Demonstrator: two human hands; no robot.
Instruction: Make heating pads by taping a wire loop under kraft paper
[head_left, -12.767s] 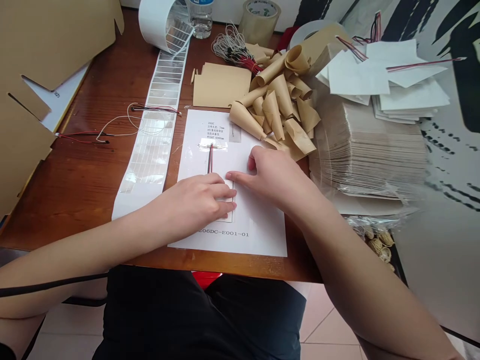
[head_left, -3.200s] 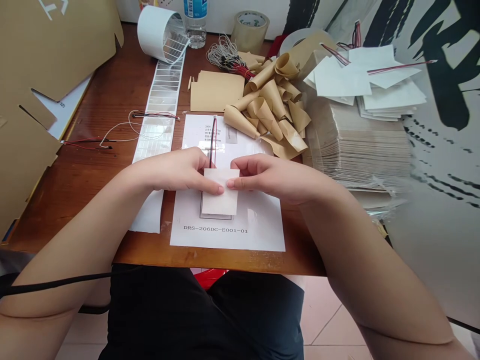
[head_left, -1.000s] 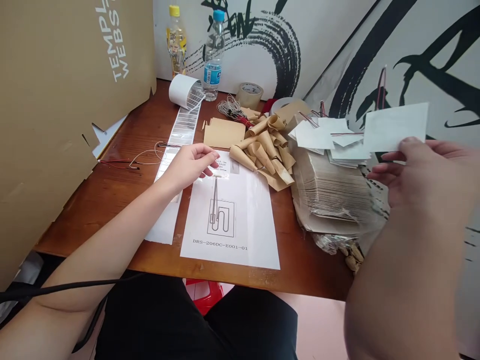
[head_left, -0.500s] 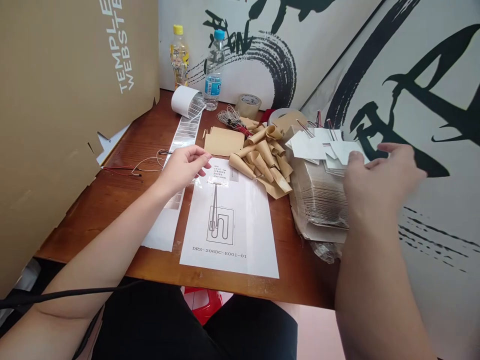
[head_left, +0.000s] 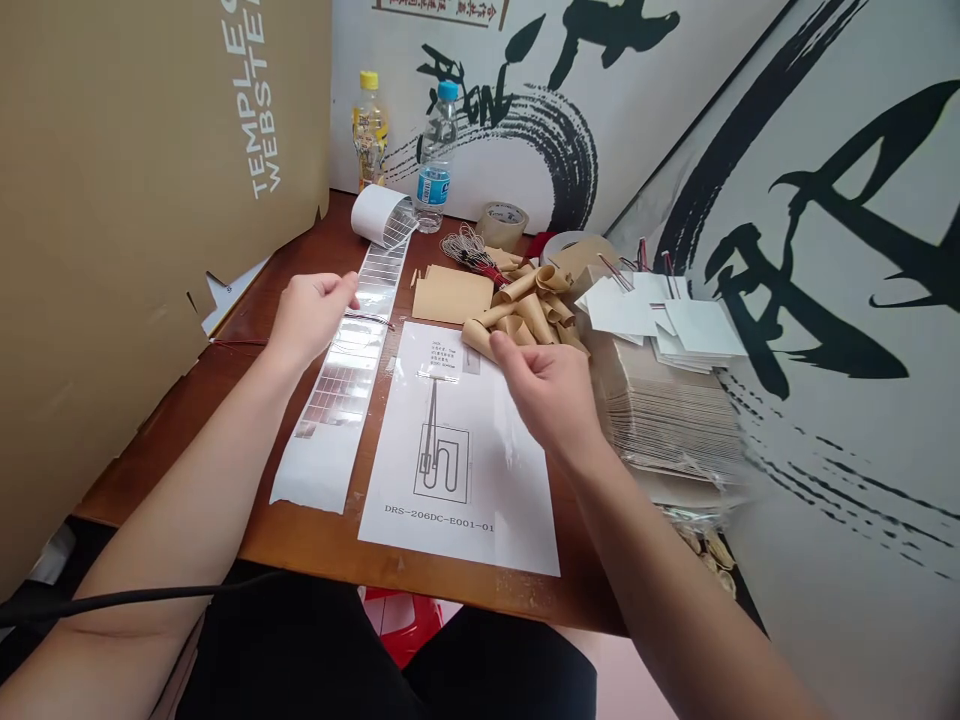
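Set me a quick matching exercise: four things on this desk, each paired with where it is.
Things:
1. Left hand
2. Right hand
3. Water bottle
4. White sheets

Places:
A. Beside the yellow-capped bottle
B. On the brown paper stack
C. Over the printed sheet
D. Beside the label strip

Pairs: 1-D, 2-C, 3-A, 4-B
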